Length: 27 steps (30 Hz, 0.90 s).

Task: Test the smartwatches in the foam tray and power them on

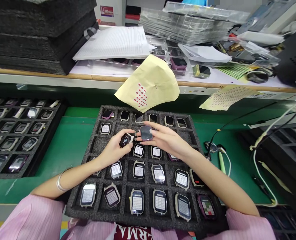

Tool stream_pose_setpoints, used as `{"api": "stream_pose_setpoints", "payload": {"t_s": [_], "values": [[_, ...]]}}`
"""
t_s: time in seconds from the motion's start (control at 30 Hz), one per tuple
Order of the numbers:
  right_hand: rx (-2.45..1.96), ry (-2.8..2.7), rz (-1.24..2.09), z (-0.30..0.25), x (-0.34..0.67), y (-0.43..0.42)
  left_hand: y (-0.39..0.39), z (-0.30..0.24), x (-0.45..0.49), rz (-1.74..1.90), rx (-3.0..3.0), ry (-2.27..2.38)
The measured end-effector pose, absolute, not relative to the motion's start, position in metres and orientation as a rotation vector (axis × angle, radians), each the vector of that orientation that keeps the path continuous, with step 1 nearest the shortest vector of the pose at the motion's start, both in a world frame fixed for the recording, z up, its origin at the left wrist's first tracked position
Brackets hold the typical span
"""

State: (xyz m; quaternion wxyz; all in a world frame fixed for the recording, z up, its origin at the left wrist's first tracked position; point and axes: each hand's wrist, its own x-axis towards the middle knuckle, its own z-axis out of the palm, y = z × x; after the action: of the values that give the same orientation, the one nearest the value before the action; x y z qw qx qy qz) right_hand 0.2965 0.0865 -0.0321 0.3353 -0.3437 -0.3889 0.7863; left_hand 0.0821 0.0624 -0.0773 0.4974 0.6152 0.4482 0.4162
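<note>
My left hand (118, 145) is closed round a strapless smartwatch (126, 140) whose dark screen shows a small lit pattern. Close beside it, my right hand (160, 135) pinches a second smartwatch (146, 132) with a dark, unlit screen. Both hands are over the black foam tray (124, 185), which is divided into square pockets. Several smartwatches sit in those pockets; a lit one (137, 202) in the front row shows a white list. At the back row, a watch (124, 115) has a dark screen. My forearms hide some of the pockets.
A second foam tray of watches (20, 136) stands at the left. Yellow sticker sheets (160, 83) hang from the shelf edge (93, 77) behind the tray. Cables (256, 160) and a green-handled tool (221, 162) lie at the right. Papers (113, 43) and black foam blocks (25, 50) occupy the shelf.
</note>
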Motion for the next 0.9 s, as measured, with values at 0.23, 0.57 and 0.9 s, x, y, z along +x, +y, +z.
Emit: {"api": "stream_pose_setpoints", "payload": {"t_s": [0.23, 0.57, 0.9], "values": [[-0.829, -1.122, 2.054, -0.05, 0.304, 0.086, 0.062, -0.078, 0.084, 0.962, 1.482, 1.094], [-0.718, -1.124, 2.127, -0.049, 0.31, 0.084, 0.06, -0.078, 0.084, 0.949, 1.547, 1.075], [-0.822, -1.197, 2.043, -0.055, 0.31, 0.084, 0.062, -0.079, 0.08, 0.911, 1.563, 1.054]]}}
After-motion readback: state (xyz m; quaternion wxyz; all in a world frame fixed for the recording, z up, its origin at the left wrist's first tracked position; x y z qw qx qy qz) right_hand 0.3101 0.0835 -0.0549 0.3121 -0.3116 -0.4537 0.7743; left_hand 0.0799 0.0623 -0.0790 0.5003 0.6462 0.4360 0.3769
